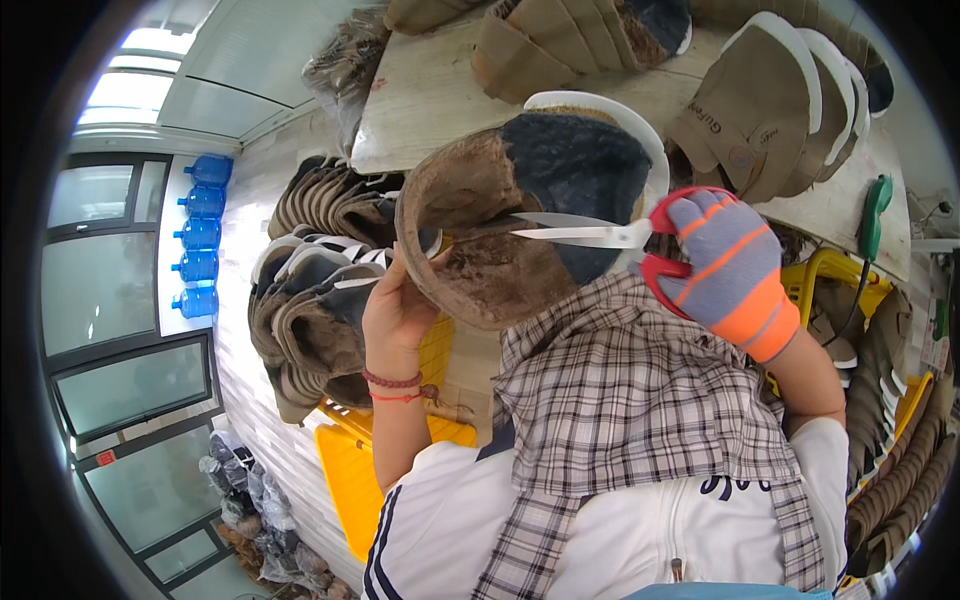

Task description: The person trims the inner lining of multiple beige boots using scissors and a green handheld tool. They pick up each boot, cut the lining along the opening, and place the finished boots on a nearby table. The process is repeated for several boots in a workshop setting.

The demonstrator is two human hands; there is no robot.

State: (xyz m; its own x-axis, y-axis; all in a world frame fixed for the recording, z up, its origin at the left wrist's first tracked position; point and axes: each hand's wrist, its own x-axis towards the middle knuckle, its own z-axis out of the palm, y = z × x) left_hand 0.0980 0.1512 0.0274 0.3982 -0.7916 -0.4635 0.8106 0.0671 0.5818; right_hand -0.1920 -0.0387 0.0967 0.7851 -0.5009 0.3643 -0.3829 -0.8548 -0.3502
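Note:
A brown shoe upper (440, 200) with a fuzzy lining, a dark blue patch and a white rim is held up in front of my chest. My bare left hand (392, 318) grips its left edge, the thumb near the rim and the other fingers partly hidden behind it. On my right hand (735, 268) is a grey and orange striped glove, closed round the red handles of a pair of scissors (585, 237). The scissor blades are slightly apart and reach into the upper's hollow, near its middle. Whether they touch the lining I cannot tell.
Brown uppers lie stacked on the pale table (420, 90) beyond, with a white-edged stack (760, 120) at right. A green-handled tool (876, 215) sits by the table's edge. More stacked uppers (310, 330) rest at left above a yellow crate (345, 480). Another yellow crate (840, 270) stands right.

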